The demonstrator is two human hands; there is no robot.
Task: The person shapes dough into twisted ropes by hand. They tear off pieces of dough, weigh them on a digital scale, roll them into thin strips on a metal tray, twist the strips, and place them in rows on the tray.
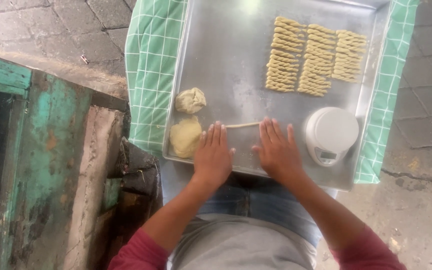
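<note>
Grey paving surrounds a metal tray [226,60] lying on a green checked cloth [148,75]. Both hands lie flat and released, palms down, on a thin dough rope [242,125] at the tray's near edge: left hand [213,156], right hand [277,150]. Two dough lumps [188,120] sit left, a white scale [330,134] right, twisted pieces [313,57] far.

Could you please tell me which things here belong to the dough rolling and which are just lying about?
In use:
left hand
right hand
dough rope
dough lumps
twisted pieces
tray
scale

Lying about:
checked cloth
green wooden frame
paving
</note>
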